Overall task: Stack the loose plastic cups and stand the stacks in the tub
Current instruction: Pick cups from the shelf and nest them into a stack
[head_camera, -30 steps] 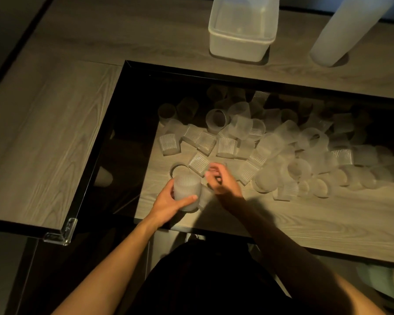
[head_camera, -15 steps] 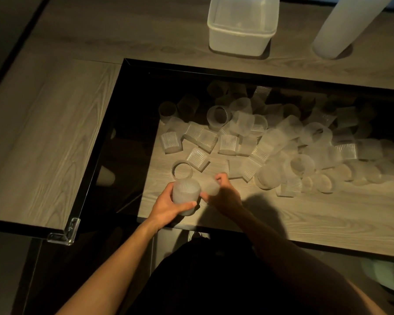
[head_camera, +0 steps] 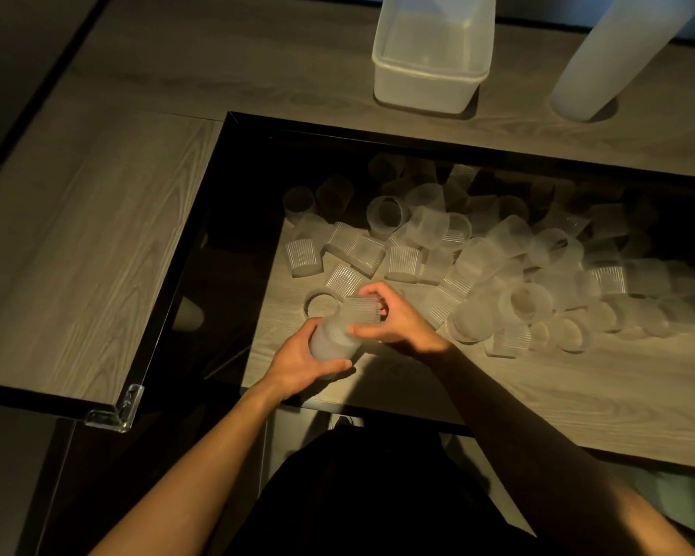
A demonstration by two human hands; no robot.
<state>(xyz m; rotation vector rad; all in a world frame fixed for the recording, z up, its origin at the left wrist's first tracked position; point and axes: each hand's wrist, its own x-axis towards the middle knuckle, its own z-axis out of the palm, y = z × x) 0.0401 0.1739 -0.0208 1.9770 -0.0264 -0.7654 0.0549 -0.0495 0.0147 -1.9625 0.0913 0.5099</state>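
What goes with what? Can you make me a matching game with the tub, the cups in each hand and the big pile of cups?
Things:
1. tub
2. ribbed cup
3. short stack
4. pile of loose cups

Places:
A. gripped by the left hand
B. lying on the lower board
C. standing on the upper surface, far side
D. held by the right hand

Pairs: 1-C, 2-D, 3-A, 4-B
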